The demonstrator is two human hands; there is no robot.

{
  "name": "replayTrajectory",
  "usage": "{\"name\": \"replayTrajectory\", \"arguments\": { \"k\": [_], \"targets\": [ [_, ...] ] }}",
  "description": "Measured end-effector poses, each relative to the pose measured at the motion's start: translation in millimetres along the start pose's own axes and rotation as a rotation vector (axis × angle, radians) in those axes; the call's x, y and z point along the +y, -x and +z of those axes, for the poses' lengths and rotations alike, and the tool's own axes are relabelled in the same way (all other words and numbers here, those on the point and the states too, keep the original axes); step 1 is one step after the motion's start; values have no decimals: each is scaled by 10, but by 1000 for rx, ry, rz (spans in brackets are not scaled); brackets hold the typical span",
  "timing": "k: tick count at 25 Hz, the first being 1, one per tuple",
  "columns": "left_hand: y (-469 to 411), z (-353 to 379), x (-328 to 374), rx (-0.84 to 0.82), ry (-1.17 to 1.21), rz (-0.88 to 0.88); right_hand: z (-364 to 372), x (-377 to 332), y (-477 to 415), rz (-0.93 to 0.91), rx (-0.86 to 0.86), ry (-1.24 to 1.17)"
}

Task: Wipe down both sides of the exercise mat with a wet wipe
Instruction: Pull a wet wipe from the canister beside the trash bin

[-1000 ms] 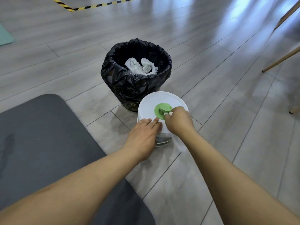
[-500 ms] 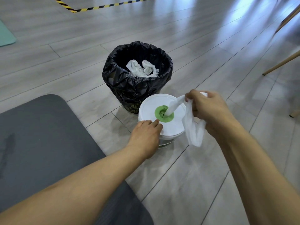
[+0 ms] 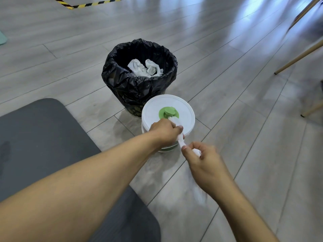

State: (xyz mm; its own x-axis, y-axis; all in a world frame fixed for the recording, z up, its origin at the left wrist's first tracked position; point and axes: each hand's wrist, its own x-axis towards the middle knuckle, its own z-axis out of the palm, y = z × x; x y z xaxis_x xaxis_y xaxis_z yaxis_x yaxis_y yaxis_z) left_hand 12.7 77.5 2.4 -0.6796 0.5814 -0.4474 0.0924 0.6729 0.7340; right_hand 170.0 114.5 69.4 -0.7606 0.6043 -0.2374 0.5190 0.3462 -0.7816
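A round white wipe tub [image 3: 185,109] with a green dispenser cap [image 3: 168,113] stands on the floor. A white wet wipe [image 3: 181,142] stretches as a twisted strand from the cap toward me. My left hand [image 3: 166,131] grips the strand close to the tub's lid. My right hand [image 3: 202,160] grips the strand's near end, and the rest of the wipe hangs blurred below it. The dark grey exercise mat [image 3: 35,137] lies flat on the floor at the left, partly under my left forearm.
A bin lined with a black bag [image 3: 139,79] stands just behind the tub, with crumpled white wipes [image 3: 145,68] inside. Wooden chair legs [image 3: 297,58] slant in at the right. Yellow-black tape [image 3: 87,4] crosses the far floor.
My right hand has pulled the wipe out of the cap and drawn it down toward me. My left hand has left the lid's rim and now grips the strand.
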Motion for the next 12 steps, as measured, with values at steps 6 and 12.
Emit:
{"name": "replayTrajectory", "arguments": {
  "k": [6,12],
  "targets": [
    [174,-140,68,13,-157,83,131,-33,501,-97,14,-96],
    [1014,-383,-473,-33,-87,216,158,-6,377,107,-29,-580]
  ]
}}
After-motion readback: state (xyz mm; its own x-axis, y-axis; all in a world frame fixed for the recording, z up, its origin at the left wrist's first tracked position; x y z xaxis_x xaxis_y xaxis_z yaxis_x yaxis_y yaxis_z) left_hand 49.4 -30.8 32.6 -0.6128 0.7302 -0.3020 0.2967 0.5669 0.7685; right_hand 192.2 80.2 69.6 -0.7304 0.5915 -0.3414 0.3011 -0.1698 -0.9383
